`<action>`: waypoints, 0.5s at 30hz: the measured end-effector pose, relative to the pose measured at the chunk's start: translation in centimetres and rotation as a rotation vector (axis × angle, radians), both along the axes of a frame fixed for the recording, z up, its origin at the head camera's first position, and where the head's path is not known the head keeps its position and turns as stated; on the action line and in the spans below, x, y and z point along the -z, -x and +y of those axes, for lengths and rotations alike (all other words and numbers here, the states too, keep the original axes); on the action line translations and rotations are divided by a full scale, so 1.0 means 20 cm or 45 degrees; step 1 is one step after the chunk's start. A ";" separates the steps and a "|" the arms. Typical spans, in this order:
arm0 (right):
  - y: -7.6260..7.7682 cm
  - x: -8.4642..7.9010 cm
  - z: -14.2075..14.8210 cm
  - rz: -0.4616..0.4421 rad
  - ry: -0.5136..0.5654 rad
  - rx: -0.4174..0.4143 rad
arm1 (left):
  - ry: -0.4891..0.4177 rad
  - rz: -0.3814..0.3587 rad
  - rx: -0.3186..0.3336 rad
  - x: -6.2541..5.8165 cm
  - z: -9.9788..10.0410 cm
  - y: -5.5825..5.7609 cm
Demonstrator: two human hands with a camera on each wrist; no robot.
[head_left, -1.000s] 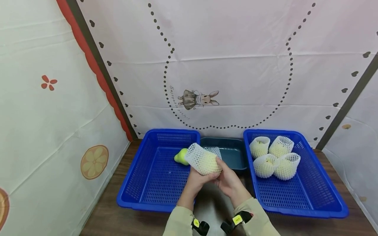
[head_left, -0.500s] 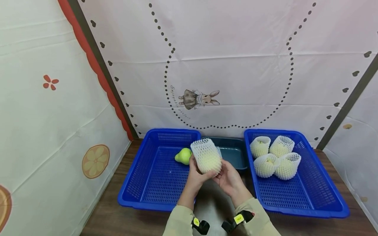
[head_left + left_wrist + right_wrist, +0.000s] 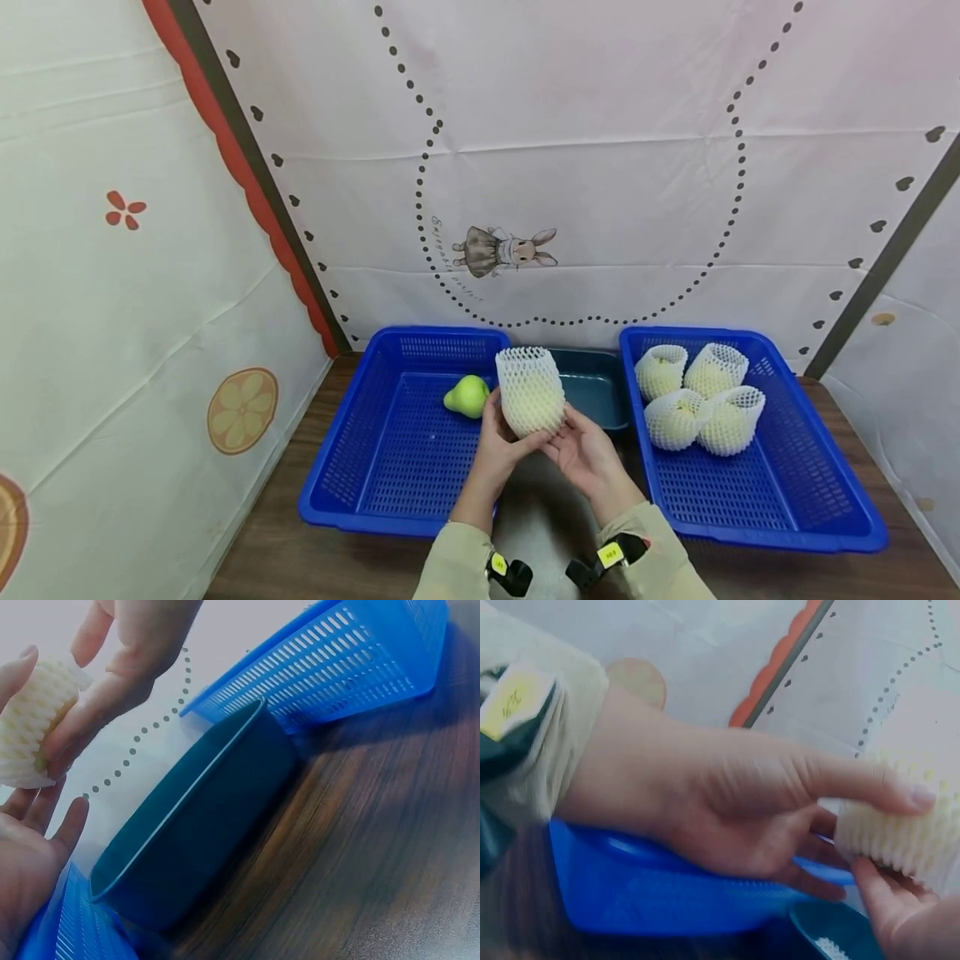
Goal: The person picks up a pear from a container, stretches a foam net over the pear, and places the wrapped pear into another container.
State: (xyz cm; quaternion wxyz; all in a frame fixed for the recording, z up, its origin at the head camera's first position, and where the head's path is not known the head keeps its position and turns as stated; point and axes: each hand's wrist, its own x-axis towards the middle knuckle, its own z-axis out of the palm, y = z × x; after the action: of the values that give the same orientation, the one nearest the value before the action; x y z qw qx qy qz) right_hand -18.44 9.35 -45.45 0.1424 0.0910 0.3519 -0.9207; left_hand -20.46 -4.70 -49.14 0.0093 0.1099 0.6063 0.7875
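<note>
A fruit in a white foam net (image 3: 531, 392) is held upright between both hands, the net's wide mouth standing up. My left hand (image 3: 497, 446) grips its left side and base, the thumb pressed on the foam in the right wrist view. On the lower right my right hand (image 3: 588, 458) holds it by the fingers and thumb, some of them hidden behind the net. The fruit inside is mostly covered; a yellowish patch shows in the left wrist view. One bare green pear (image 3: 467, 397) lies in the left blue basket (image 3: 337, 467).
A dark green tray (image 3: 596, 400) stands between the baskets; white netting (image 3: 829, 946) shows in it in the right wrist view. In the right blue basket (image 3: 817, 467) several netted fruits (image 3: 727, 421) sit together. A printed cloth wall (image 3: 600, 208) rises behind, above a wood-patterned table (image 3: 262, 558).
The netted fruit has turned from leaning left to upright, its mouth swinging to the right. My left fingers have shifted higher along its side; the right hand has moved slightly. The baskets stay put.
</note>
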 end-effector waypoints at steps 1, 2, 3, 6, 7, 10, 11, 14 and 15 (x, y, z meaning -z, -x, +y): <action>0.00 0.00 0.00 0.009 -0.064 0.001 | -0.011 0.005 -0.007 0.00 0.00 0.00; 0.00 0.01 0.01 0.012 -0.147 0.018 | -0.027 0.010 -0.016 0.00 0.00 0.00; 0.00 0.01 0.01 0.009 -0.241 0.044 | -0.045 0.010 -0.025 0.00 0.00 0.00; 0.02 0.00 0.03 0.023 -0.520 0.144 | -0.089 0.004 -0.045 0.01 0.00 0.01; 0.02 -0.01 0.04 0.051 -0.602 0.159 | -0.101 -0.005 -0.043 0.01 0.00 0.01; 0.04 -0.05 0.05 0.198 -0.806 0.110 | -0.083 -0.015 -0.019 0.01 0.00 0.02; 0.05 -0.06 0.05 0.254 -0.883 0.066 | -0.066 -0.021 -0.010 0.01 0.00 0.02; 0.07 -0.08 0.03 0.363 -1.083 -0.055 | -0.005 -0.038 0.020 0.01 0.00 0.02; 0.08 -0.09 0.02 0.373 -1.137 -0.076 | 0.010 -0.042 0.029 0.01 0.00 0.01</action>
State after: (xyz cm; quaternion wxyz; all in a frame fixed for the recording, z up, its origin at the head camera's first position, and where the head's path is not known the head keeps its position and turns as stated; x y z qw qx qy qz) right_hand -20.05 9.74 -43.68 0.0646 0.0024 0.7323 -0.6779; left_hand -20.75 -4.79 -49.25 0.0286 0.1037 0.6080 0.7866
